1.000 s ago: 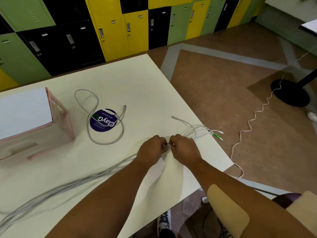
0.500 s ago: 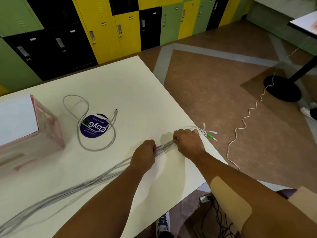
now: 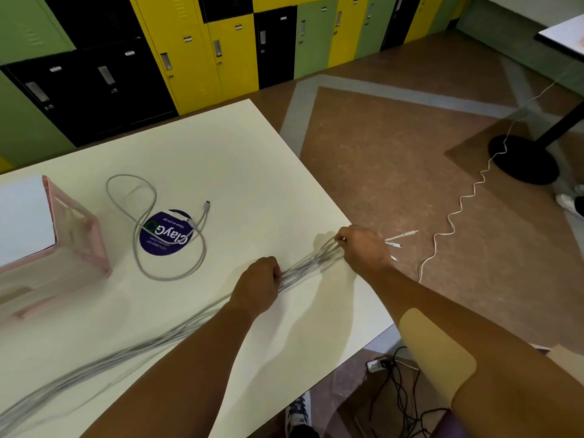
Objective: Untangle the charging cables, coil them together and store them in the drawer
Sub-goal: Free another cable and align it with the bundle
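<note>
A long bundle of grey-white charging cables point(image 3: 308, 263) runs across the white table point(image 3: 221, 159) from the lower left to the right edge. My left hand point(image 3: 257, 286) grips the bundle near its middle. My right hand point(image 3: 363, 246) holds the same bundle close to its end at the table's right edge, and several plug ends point(image 3: 401, 238) stick out past my fingers over the floor. One more grey cable point(image 3: 170, 226) lies loosely looped on the table apart from the bundle. A pink drawer unit point(image 3: 76, 229) stands at the left.
A round blue sticker point(image 3: 166, 235) lies under the loose cable. A wavy white cord point(image 3: 455, 213) trails over the floor to the right, near a black stand base point(image 3: 521, 159). Lockers line the far wall. Black wires point(image 3: 401, 384) lie under the table.
My hands, together on the bundle a second ago, have drawn apart: the right hand slid along the cables to the table's right edge, and the plug ends now hang past it.
</note>
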The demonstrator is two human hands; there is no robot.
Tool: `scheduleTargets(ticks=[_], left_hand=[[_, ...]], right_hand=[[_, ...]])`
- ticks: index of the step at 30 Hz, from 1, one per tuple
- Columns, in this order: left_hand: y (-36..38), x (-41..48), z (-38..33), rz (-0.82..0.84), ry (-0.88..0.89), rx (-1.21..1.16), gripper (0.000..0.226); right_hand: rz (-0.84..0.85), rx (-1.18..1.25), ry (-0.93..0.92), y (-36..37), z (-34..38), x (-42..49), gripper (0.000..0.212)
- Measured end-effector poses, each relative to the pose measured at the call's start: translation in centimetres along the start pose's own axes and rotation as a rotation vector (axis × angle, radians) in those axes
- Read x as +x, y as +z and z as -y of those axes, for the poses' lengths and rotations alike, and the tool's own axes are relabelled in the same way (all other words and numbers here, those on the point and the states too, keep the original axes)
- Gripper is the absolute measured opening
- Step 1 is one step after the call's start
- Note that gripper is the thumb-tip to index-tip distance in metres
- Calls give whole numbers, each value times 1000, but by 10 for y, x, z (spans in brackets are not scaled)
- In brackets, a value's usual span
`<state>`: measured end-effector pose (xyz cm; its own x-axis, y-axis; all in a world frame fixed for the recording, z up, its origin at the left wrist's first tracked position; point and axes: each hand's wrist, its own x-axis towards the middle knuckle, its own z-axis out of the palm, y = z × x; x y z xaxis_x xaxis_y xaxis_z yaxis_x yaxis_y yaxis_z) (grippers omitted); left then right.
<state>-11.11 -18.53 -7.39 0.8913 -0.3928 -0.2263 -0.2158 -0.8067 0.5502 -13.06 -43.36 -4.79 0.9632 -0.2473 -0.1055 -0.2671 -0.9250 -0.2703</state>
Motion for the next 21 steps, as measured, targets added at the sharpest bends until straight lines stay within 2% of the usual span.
scheduleTargets(ticks=[3,6,9,12,15,21], left_hand=[[-2,3,0,14,-25,-21,2],[-2,4,2,25,-52,-52,6],[-2,5,3,23,-55,-62,10],[-3,5,4,27,-48,-76,12],[-2,5,3,30,-42,-82,12],[-2,5,4,28,-20,-65,14]], right_hand=[[-8,67,25,-3,-7,6,23],[11,144,140,-8,-20,10,11],[40,192,213,-16,-30,11,27],[44,151,196,-18,-34,14,14],[-2,106,181,-17,-37,17,26],[-35,37,219,-20,-47,16,17]])
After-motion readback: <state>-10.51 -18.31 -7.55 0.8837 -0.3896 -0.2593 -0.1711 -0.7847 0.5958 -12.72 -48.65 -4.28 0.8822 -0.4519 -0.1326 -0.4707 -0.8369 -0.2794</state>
